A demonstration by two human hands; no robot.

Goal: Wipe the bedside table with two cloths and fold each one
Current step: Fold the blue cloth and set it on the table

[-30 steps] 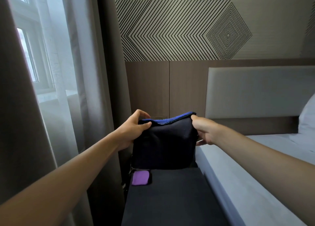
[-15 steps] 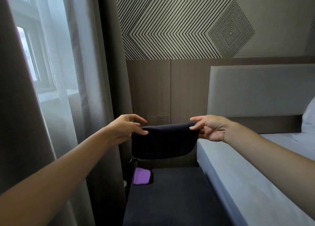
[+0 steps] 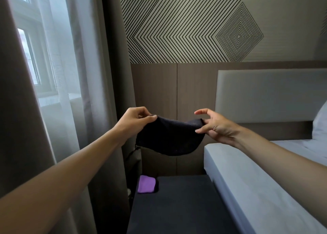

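A dark navy cloth (image 3: 169, 138) hangs folded in the air above the bedside table (image 3: 178, 205), sagging in the middle. My left hand (image 3: 134, 120) pinches its left top corner. My right hand (image 3: 214, 126) pinches its right top corner with thumb and a finger, the other fingers spread. A folded purple cloth (image 3: 146, 184) lies on the table's far left corner, well below both hands.
The bed (image 3: 265, 172) with a grey headboard (image 3: 269, 94) borders the table on the right. Brown curtains (image 3: 109, 74) and a sheer curtain hang on the left by the window. A wood wall panel (image 3: 155, 92) stands behind the table.
The cloth went from hanging full length to a shorter folded band, and the blue top edge no longer shows. Both hands rose with it, farther above the table.
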